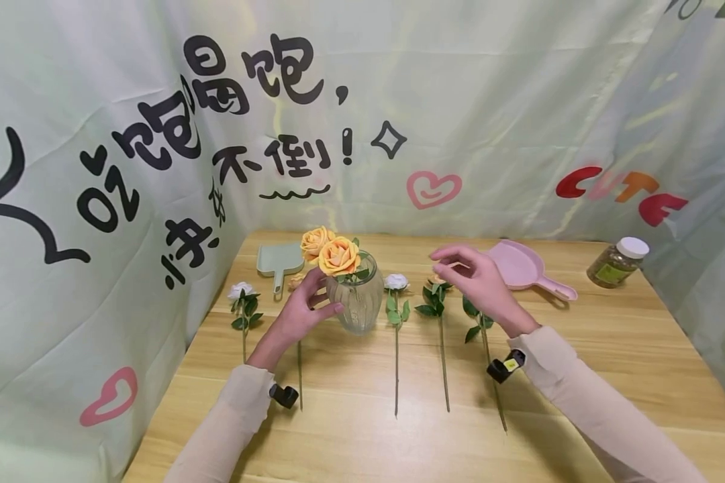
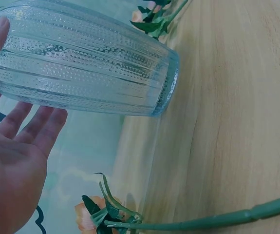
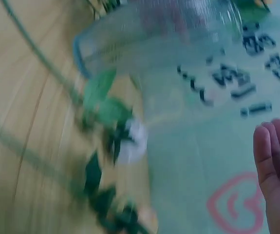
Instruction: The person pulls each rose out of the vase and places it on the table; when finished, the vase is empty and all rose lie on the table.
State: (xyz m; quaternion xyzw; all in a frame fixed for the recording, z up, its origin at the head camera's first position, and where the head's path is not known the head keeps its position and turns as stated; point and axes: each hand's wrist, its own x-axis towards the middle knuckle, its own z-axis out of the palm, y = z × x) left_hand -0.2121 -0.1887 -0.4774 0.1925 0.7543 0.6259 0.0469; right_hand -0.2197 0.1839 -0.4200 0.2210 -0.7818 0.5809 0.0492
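Note:
A clear ribbed glass vase [image 1: 358,305] stands upright on the table with two orange roses [image 1: 338,256] leaning over its left rim. My left hand [image 1: 305,305] cups the vase's left side, thumb across the front and fingers at the side and behind; in the left wrist view the thumb overlaps the glass [image 2: 81,58]. My right hand [image 1: 474,275] is raised to the vase's right with fingers loosely bent and nothing in them. It partly hides an orange rose lying beneath it. In the right wrist view, its fingers [image 3: 271,161] show at the right edge.
Lying stems include a white rose [image 1: 396,282] right of the vase, another white rose [image 1: 240,291] at far left and a leafy stem [image 1: 489,362] at right. Behind are a grey-green dustpan [image 1: 280,260], a pink dustpan [image 1: 516,265] and a lidded jar [image 1: 617,263]. A printed curtain [image 1: 489,121] surrounds the table.

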